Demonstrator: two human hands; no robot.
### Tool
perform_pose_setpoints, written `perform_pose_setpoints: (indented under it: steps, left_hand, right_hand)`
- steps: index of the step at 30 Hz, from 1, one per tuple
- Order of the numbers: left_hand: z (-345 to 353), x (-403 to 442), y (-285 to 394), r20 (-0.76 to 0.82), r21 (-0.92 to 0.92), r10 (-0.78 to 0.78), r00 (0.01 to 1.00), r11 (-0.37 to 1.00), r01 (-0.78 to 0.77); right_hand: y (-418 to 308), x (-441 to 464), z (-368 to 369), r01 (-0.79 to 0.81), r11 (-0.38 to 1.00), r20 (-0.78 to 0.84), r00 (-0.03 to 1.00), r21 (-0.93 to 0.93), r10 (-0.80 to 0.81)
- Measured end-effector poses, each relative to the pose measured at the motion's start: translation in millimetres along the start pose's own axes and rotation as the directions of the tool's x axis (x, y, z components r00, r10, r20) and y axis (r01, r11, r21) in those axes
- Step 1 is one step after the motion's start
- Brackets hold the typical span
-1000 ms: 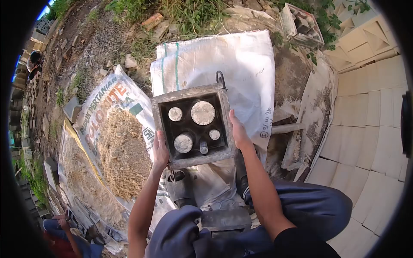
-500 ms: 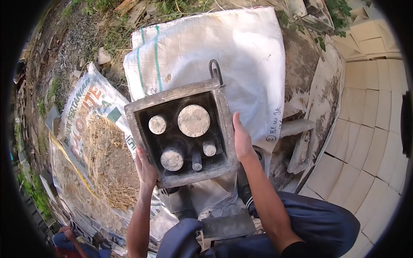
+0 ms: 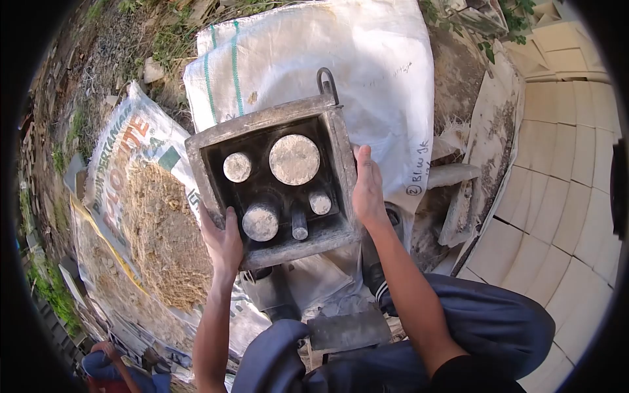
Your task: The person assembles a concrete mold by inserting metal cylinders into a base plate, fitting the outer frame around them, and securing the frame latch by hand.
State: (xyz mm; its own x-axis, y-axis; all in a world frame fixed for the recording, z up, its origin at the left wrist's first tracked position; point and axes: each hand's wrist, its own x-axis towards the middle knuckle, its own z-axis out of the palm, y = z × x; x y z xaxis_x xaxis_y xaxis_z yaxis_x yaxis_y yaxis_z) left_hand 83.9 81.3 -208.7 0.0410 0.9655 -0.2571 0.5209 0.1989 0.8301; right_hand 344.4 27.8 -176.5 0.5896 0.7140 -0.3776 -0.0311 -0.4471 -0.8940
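A square dark mould box point(image 3: 275, 124) with a grey rim is held up between my hands, its inside facing me. Several round posts of different widths stand in it, with pale, dusty tops; a bent metal loop point(image 3: 327, 82) sticks up from its far edge. My left hand point(image 3: 223, 242) grips the lower left side, thumb on the rim. Against the right side presses my right hand point(image 3: 369, 190), its fingers partly hidden behind the box. Beneath and beyond the box lies a white woven sack point(image 3: 373, 72) with green stripes and handwriting.
Sandy material point(image 3: 164, 242) is heaped on a printed sack point(image 3: 124, 137) at left. Pale blocks point(image 3: 550, 190) line the right side. A grey block point(image 3: 348, 329) lies between my legs. Another person point(image 3: 111, 367) sits at the lower left. Rubble and plants are at the top.
The box has moved left and looks larger than a second ago, tilting to show more of the posts' sides. Since the middle frame it has shifted slightly up, and my left thumb has come onto the rim.
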Motion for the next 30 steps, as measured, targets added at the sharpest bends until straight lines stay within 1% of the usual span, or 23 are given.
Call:
perform_pose_setpoints:
  steps: [1,2,3,4,6,7,8,9,11,12,13,15,16,17,19,20,22,23,25,26,27,29,30]
  left_hand:
    - [1,-1,0,-0.036,0.061,0.042,0.998,0.997,-0.04]
    - [2,-1,1,-0.071,0.123,0.088,0.994,0.989,-0.079]
    - [4,-2,5,-0.072,0.121,0.087,0.994,0.99,-0.078]
    - [5,-2,13,-0.076,0.104,0.107,0.991,0.99,-0.099]
    - [2,-2,21,-0.065,0.11,0.116,0.991,0.988,-0.109]
    - [1,-2,23,-0.051,0.128,0.109,0.993,0.987,-0.101]
    - [2,-2,23,-0.054,0.147,0.14,0.989,0.98,-0.131]
    - [2,0,25,-0.076,0.125,0.16,0.984,0.981,-0.15]
    - [1,0,31,-0.085,0.237,0.254,0.963,0.944,-0.228]
    - [0,2,31,-0.125,0.368,0.412,0.903,0.864,-0.343]
    - [-3,3,43,-0.147,0.368,0.424,0.893,0.862,-0.349]
    - [-5,15,68,-0.104,0.433,0.499,0.86,0.801,-0.412]
    - [-7,25,82,-0.032,0.416,0.57,0.821,0.755,-0.508]
    - [-8,36,95,0.048,0.438,0.615,0.787,0.696,-0.57]
    - [1,63,113,0.3,0.449,0.627,0.718,0.572,-0.687]
    - [7,78,120,0.294,0.461,0.633,0.716,0.563,-0.686]
    - [24,105,128,0.538,0.418,0.629,0.561,0.379,-0.825]
    - [31,120,129,0.551,0.418,0.62,0.558,0.374,-0.828]
    - [46,138,134,0.713,0.308,0.523,0.467,0.365,-0.878]
    - [51,137,136,0.682,0.348,0.49,0.543,0.434,-0.831]
    - [51,135,142,0.693,0.334,0.481,0.537,0.446,-0.83]
    - [49,134,145,0.724,0.416,0.302,0.62,0.525,-0.743]
    - [49,136,141,0.677,0.388,0.425,0.6,0.487,-0.782]
  right_hand:
    - [2,0,2,-0.001,1.0,0.0,1.0,-0.001,0.001]
    - [6,2,4,0.085,0.996,-0.046,0.995,0.029,-0.084]
    - [11,4,6,0.172,0.984,-0.094,0.982,0.054,-0.167]
    - [14,5,6,0.177,0.983,-0.092,0.981,0.053,-0.171]
    - [13,6,3,0.159,0.98,-0.037,0.986,-0.122,-0.165]
    - [11,6,6,0.182,0.976,-0.032,0.982,-0.121,-0.187]
    - [10,3,8,0.165,0.954,-0.045,0.982,-0.25,-0.181]
    - [8,4,9,0.152,0.913,-0.062,0.98,-0.378,-0.189]
    - [10,13,5,0.171,0.851,0.02,0.982,-0.497,-0.186]
    - [-6,20,-4,0.237,0.744,0.144,0.971,-0.625,-0.189]
    - [-22,28,-14,0.298,0.621,0.253,0.954,-0.725,-0.163]
    - [-53,61,-26,0.326,0.572,0.256,0.945,-0.753,-0.202]
    - [-67,81,-28,0.337,0.517,0.263,0.941,-0.787,-0.213]
    - [-76,109,-25,0.352,0.516,0.273,0.935,-0.781,-0.225]
    - [-89,157,-14,0.161,0.54,0.142,0.987,-0.826,-0.078]
    - [-91,169,-8,0.173,0.548,0.149,0.985,-0.819,-0.089]
    - [-93,179,13,-0.11,0.828,0.209,0.942,-0.55,0.264]
    - [-82,184,29,-0.122,0.832,0.21,0.939,-0.541,0.274]
    - [-48,194,60,-0.201,0.897,0.086,0.963,-0.393,0.254]
    - [-37,199,64,-0.224,0.89,0.08,0.958,-0.397,0.276]
    - [-39,202,63,-0.26,0.913,0.107,0.946,-0.315,0.306]
    - [-31,209,61,-0.312,0.92,0.127,0.929,-0.238,0.348]
    - [-27,212,63,-0.17,0.907,0.102,0.969,-0.386,0.224]
